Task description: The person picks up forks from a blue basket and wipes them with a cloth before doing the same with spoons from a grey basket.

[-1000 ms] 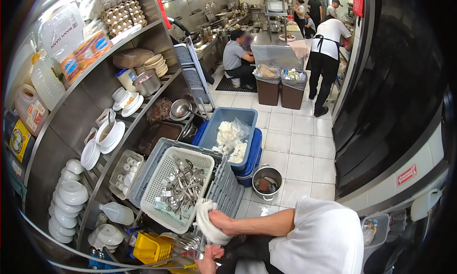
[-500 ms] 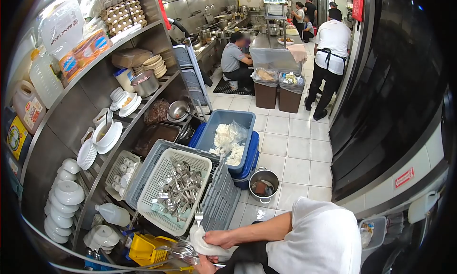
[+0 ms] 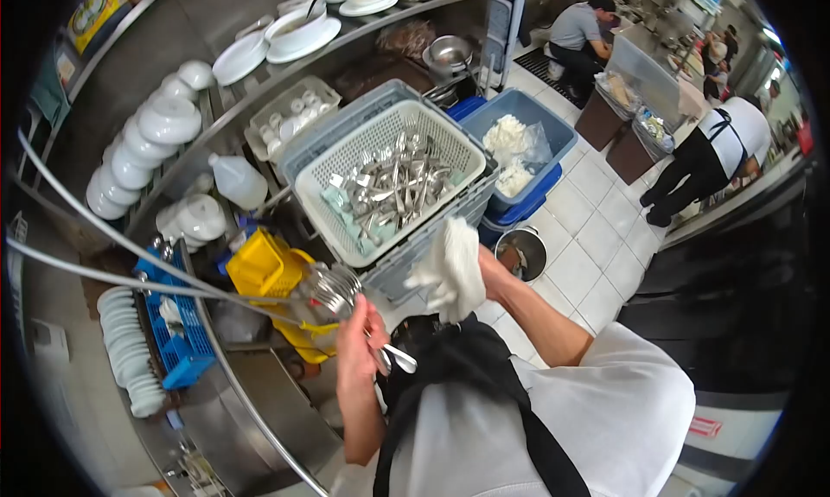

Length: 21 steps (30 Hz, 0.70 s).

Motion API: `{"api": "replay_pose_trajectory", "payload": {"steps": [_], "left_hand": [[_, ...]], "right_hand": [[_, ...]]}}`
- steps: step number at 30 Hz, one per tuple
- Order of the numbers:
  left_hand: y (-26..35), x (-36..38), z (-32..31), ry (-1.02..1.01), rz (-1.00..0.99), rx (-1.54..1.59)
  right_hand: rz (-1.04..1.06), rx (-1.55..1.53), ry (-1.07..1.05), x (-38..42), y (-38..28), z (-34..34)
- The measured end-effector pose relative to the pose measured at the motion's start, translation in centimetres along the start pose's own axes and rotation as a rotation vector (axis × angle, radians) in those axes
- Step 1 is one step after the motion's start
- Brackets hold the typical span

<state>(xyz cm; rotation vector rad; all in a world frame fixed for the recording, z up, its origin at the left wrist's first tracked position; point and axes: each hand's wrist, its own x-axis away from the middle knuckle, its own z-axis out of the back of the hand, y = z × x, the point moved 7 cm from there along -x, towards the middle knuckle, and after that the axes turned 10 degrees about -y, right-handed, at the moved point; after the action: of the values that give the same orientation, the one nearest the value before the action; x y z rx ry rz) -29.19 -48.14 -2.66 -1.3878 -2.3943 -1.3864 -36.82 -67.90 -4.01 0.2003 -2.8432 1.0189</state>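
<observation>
My left hand [image 3: 354,341] is closed around a bunch of forks [image 3: 335,288], tines up, handles sticking out below the fingers. My right hand [image 3: 491,277] grips a crumpled white cloth [image 3: 451,272], which hangs over and hides most of its fingers. The cloth is apart from the forks. Just beyond both hands, a white perforated basket [image 3: 324,181] holds a pile of mixed cutlery [image 3: 402,181] and some pale green cloth. That basket rests on a grey plastic crate [image 3: 389,281].
A blue tub [image 3: 558,134] of white food stands beyond the basket, near a metal pot [image 3: 527,246] on the floor. Left are yellow bins [image 3: 264,268], a blue rack [image 3: 186,341] and shelves with white bowls [image 3: 169,117]. Co-workers [image 3: 579,43] are further off.
My view has swung down and left. My right hand has moved the cloth away from the forks, and no fork shows in it now. My left hand still holds its bunch.
</observation>
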Motion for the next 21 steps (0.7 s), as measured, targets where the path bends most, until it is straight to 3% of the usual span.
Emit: {"api": "replay_pose_trajectory", "payload": {"steps": [2,3,5,7,8,9,12,17,19,21], "left_hand": [[1.3,-0.3,-0.9,-0.023,-0.024,0.034],[1.7,-0.3,-1.6,-0.015,-0.064,0.003],[1.2,-1.0,-2.1,0.101,-0.159,-0.059],[1.4,-1.6,-3.1,0.136,-0.193,0.035],[1.6,-2.0,-3.0,0.057,-0.224,0.011],[1.2,-2.5,-2.0,0.035,-0.227,-0.057],[2.1,-2.3,-4.1,-0.044,-0.256,-0.005],[3.1,-4.1,-1.9,-0.051,-0.309,0.237],[3.5,-4.3,-1.1,-0.048,-0.368,0.194],[3.9,-4.2,-0.2,0.023,-0.390,0.133]], "right_hand": [[0.002,0.205,-0.004,1.1,3.3,-0.6],[0.061,0.674,0.001,1.6,4.0,-2.4],[0.142,1.031,-0.323,1.6,6.8,-7.5],[-0.115,1.020,-0.149,2.1,5.4,-9.9],[0.051,0.992,-0.100,2.0,6.2,-8.6],[-0.032,0.887,-0.043,1.9,6.6,-7.5],[-0.188,0.928,-0.083,2.6,4.6,-8.6],[-0.402,0.953,-0.097,4.8,4.1,-7.7],[-0.388,0.756,-0.130,5.2,3.6,-6.9],[-0.380,0.549,-0.008,6.1,2.6,-6.9]]}}
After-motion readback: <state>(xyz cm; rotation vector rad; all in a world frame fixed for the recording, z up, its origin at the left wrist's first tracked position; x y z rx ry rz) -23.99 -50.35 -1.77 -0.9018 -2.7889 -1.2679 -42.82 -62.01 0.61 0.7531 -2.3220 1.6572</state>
